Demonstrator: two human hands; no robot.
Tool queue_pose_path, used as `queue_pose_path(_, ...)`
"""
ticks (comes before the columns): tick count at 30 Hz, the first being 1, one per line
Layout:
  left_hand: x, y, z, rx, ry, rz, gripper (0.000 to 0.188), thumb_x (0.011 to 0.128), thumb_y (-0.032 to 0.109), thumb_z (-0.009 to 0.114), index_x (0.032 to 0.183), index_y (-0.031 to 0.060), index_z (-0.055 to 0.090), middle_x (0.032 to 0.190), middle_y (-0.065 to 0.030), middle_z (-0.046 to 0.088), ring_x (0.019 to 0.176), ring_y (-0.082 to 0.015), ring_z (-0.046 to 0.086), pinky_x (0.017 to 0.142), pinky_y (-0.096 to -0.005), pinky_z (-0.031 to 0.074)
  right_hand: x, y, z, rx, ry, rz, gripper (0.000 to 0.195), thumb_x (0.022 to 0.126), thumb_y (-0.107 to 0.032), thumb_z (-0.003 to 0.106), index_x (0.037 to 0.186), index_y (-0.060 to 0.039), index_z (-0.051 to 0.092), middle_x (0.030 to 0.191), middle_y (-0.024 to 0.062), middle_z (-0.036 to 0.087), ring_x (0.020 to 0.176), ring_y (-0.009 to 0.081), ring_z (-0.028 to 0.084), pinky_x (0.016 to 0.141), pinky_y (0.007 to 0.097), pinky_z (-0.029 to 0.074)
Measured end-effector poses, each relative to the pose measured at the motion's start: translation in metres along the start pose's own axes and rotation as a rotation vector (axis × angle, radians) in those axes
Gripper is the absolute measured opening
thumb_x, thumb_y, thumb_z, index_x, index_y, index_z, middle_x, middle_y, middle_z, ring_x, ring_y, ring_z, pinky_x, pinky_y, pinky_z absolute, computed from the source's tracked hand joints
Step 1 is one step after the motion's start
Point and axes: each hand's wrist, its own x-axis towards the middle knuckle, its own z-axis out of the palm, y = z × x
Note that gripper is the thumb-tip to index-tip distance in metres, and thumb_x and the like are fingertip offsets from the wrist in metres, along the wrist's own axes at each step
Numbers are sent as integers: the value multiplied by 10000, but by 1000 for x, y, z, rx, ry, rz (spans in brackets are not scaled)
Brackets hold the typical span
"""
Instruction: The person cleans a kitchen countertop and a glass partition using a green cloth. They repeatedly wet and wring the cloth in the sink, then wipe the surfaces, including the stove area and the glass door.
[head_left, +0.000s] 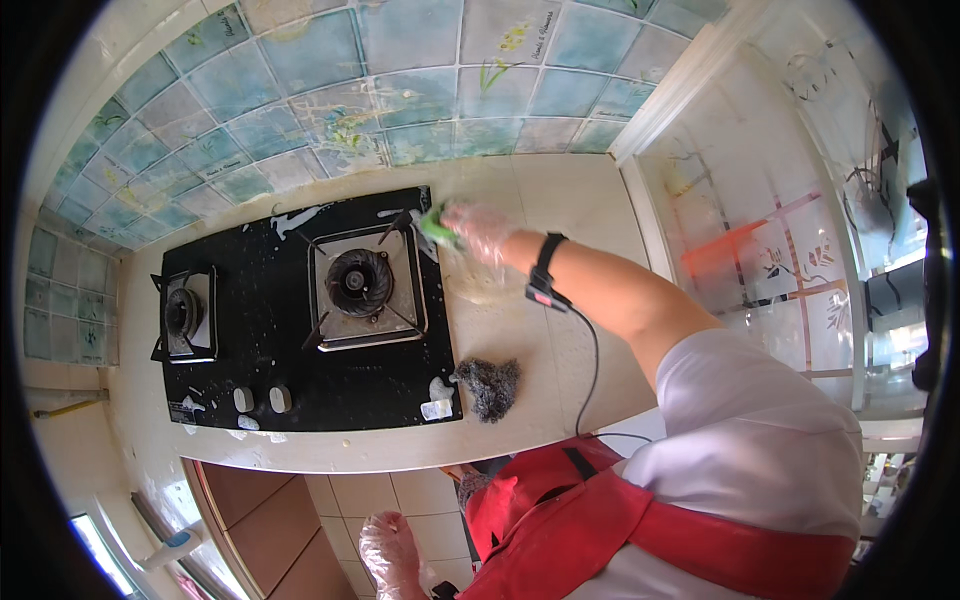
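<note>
My right hand (480, 229), in a clear plastic glove, presses a green scrubbing pad (439, 225) on the counter at the right edge of a black gas cooktop (262, 322). White suds lie on the cooktop's back edge and near its front corners. The larger burner (358, 281), with its pan support, is just left of the pad. A dark wire-like scouring pad (491, 386) rests on the counter by the cooktop's front right corner. My left hand (390, 551), also gloved, hangs below the counter's front edge with its fingers curled; whether it holds anything is hidden.
A smaller burner (181, 311) and two control knobs (280, 399) are on the cooktop. A tiled wall (412, 97) rises behind the counter, and a patterned panel (772, 240) stands at right. A white bottle (171, 549) lies at lower left beside brown cabinet fronts.
</note>
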Motion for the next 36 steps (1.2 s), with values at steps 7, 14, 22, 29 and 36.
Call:
queue_pose_path(7,7,19,-7,26,64,209,54,809,124,679,831,77,666,784,-126,648,750,-321,640,676,-428,515,-120,-122,-4,-127,-119,-216,212,937,-168,594,1054,3,638,1124,168,632,1029,297,616,899,386,507)
queue_pose_path(14,25,60,-3,33,19,564,90,802,98,676,884,91,639,832,-128,628,778,-334,632,708,-440,526,-41,-104,-21,-510,200,-38,134,879,-130,598,935,-57,694,944,130,696,836,289,672,745,355,543)
queue_pose_path(22,64,156,46,-57,47,962,373,769,82,682,1141,87,652,1273,-161,551,1078,-334,588,908,-400,512,-157,-95,45,-436,137,-432,252,951,-198,558,1163,-91,644,1152,129,644,1001,306,649,871,386,545)
queue_pose_path(29,81,156,99,116,17,1086,296,822,40,581,1106,66,661,1215,-186,563,1108,-358,558,921,-414,497,-119,-88,-26,-481,0,168,356,924,-153,594,1280,-132,603,1295,78,598,1085,324,611,997,401,502)
queue_pose_path(36,67,110,80,-231,-109,893,269,750,-14,677,998,72,617,1167,-156,579,1053,-330,577,903,-405,497,-202,-137,57,-581,100,-231,260,887,-136,641,1138,-79,683,1105,86,670,1044,216,631,984,370,474)
